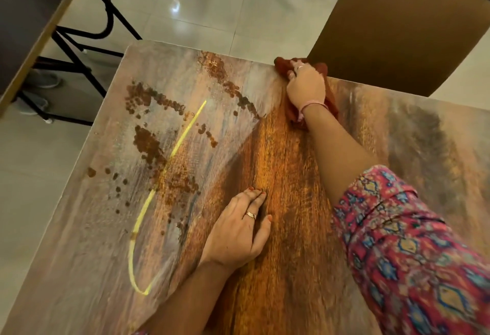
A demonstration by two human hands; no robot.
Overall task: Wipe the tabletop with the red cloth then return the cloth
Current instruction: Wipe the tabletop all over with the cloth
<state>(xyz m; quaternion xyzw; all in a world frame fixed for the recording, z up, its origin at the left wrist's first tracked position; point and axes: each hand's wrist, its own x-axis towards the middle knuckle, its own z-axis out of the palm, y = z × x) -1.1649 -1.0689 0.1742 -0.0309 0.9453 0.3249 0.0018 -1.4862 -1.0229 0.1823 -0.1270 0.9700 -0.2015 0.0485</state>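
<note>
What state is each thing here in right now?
Cloth: bunched under the right hand, at the table's far edge.
Right hand: grips the cloth, arm stretched out.
Left hand: flat on the table, holds nothing.
Table: patterned top with dark spots on its left part.
Chair: empty, at the far edge.

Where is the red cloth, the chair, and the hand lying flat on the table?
red cloth (331,97): head view, fold right of the wrist.
chair (397,29): head view, middle of backrest.
left hand (236,231): head view, back of hand.
</note>
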